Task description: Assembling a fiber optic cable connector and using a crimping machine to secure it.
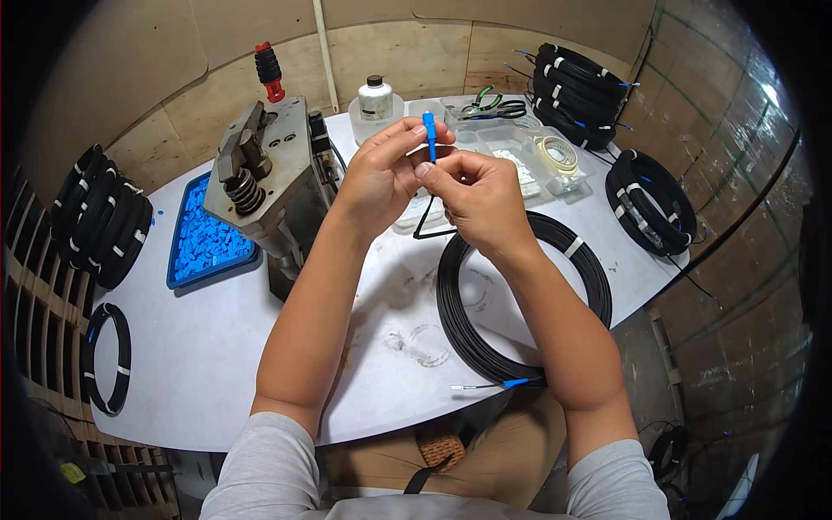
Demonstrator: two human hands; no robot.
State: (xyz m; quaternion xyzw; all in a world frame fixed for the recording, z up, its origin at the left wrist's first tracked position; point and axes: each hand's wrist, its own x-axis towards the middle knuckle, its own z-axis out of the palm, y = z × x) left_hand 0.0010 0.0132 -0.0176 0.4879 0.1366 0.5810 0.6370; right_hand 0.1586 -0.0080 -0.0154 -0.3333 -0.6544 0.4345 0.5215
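A blue fibre-optic connector (pixel 430 130) stands nearly upright in front of me. My left hand (pixel 386 172) pinches its upper part between thumb and fingers. Just below, my right hand (pixel 479 192) has its thumb and forefinger closed around the connector's lower end, where the black cable (pixel 420 227) comes out. That cable bends beneath my hands toward a large black cable coil (pixel 451 299), which lies flat on the table under my right forearm. The coil carries a white tie, and its other blue-ended tip (pixel 516 382) rests at the near table edge.
A metal press (pixel 269 173) stands left of my hands, beside a blue tray (pixel 178 282) of small blue parts. Coil stacks (pixel 100 217) (pixel 572 95) flank the table. Behind are a white bottle (pixel 375 100), pliers (pixel 485 104), scissors (pixel 511 109) and a tape roll (pixel 557 154).
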